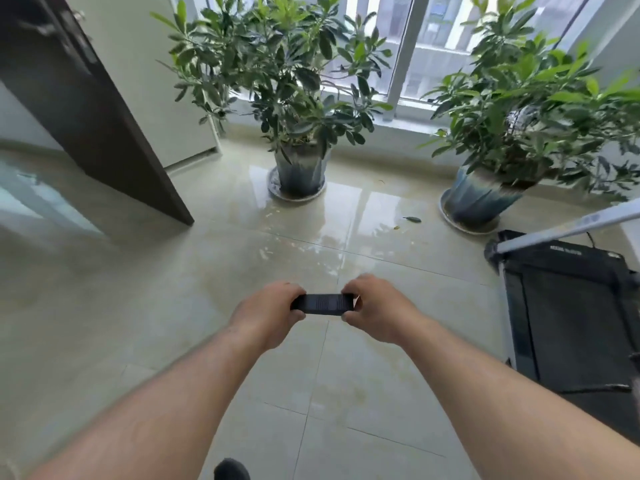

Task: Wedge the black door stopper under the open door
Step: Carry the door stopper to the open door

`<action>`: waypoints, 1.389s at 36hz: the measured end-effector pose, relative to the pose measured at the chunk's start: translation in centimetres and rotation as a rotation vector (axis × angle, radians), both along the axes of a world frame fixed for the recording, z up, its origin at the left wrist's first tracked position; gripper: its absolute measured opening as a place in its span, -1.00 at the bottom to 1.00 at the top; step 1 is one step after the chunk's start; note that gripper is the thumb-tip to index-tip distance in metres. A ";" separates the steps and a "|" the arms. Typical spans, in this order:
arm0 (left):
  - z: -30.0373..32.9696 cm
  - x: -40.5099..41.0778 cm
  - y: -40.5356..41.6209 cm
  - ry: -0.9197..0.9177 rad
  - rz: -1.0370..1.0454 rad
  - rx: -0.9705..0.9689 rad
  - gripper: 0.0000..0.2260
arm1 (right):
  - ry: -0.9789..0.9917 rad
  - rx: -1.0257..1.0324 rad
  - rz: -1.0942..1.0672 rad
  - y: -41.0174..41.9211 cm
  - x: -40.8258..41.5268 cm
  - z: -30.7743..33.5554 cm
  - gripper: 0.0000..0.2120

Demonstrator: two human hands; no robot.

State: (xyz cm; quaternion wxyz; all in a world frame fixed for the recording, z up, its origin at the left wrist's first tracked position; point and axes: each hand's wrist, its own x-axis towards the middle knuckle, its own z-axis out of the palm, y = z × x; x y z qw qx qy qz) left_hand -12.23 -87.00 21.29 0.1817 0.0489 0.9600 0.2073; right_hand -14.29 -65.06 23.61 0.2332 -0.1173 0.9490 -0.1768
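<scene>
The left hand [268, 315] and right hand [375, 308] grip opposite ends of the black door stopper [323, 304]; the open door [86, 109] stands well beyond, leftward.

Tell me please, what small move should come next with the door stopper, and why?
Probably carry the door stopper left and down toward the door. Left hand and right hand hold it in the air, and the door's bottom edge is far to the left.
</scene>
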 end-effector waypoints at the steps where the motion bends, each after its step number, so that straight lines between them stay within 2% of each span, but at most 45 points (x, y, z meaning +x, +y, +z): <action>1: -0.2 -0.4 -2.3 -0.004 0.012 0.009 -0.81 | 0.002 0.003 0.012 -2.3 -0.5 -0.2 -0.79; 6: -1.0 -1.9 -12.6 0.010 0.047 0.016 -0.77 | 0.006 -0.007 0.046 -12.7 -2.7 -0.8 -0.80; 10: -1.1 -3.0 -21.1 0.009 0.081 0.009 -0.83 | 0.008 -0.003 0.080 -21.2 -4.7 -1.1 -0.77; 20: -1.6 -7.8 -35.0 0.027 0.184 -0.002 -0.87 | 0.039 -0.033 0.197 -35.4 -11.9 -2.4 -0.72; 32: -5.1 -20.8 -47.5 -0.043 0.241 -0.064 -0.81 | 0.011 -0.084 0.247 -48.4 -26.0 -7.4 -0.70; 43: -6.9 -29.2 -55.5 -0.073 0.227 -0.064 -0.86 | -0.060 -0.073 0.261 -56.4 -33.9 -9.2 -0.67; 50: -8.7 -34.0 -60.3 -0.059 0.173 -0.054 -0.89 | -0.082 -0.063 0.225 -60.9 -37.9 -10.4 -0.72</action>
